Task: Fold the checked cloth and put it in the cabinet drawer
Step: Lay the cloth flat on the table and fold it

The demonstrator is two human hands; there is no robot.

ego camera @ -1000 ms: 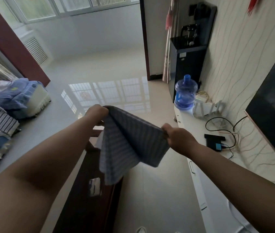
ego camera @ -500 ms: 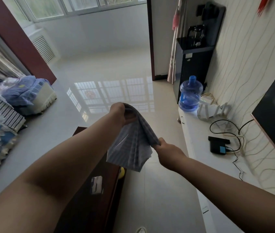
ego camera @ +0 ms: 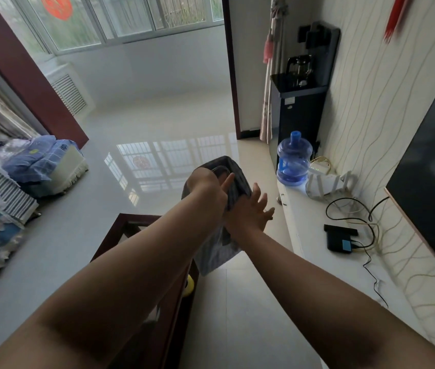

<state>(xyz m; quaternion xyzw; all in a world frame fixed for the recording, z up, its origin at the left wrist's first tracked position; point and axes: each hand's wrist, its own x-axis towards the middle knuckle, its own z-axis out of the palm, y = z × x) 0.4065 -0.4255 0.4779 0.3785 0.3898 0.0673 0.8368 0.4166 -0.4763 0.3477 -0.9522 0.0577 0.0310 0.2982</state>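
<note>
since before, both hands have closed together and the cloth (ego camera: 217, 246) hangs doubled. head view: left hand (ego camera: 207, 186) grips its top fold at 12 o'clock; right hand (ego camera: 249, 213), fingers spread straight, presses its side, above the dark table (ego camera: 131, 227).

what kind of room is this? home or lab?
Most likely a home living room. A black water dispenser stands by the wall with a blue water jug on the floor beside it, a dark TV screen hangs over a low white cabinet, and folded bedding lies at left.
</note>
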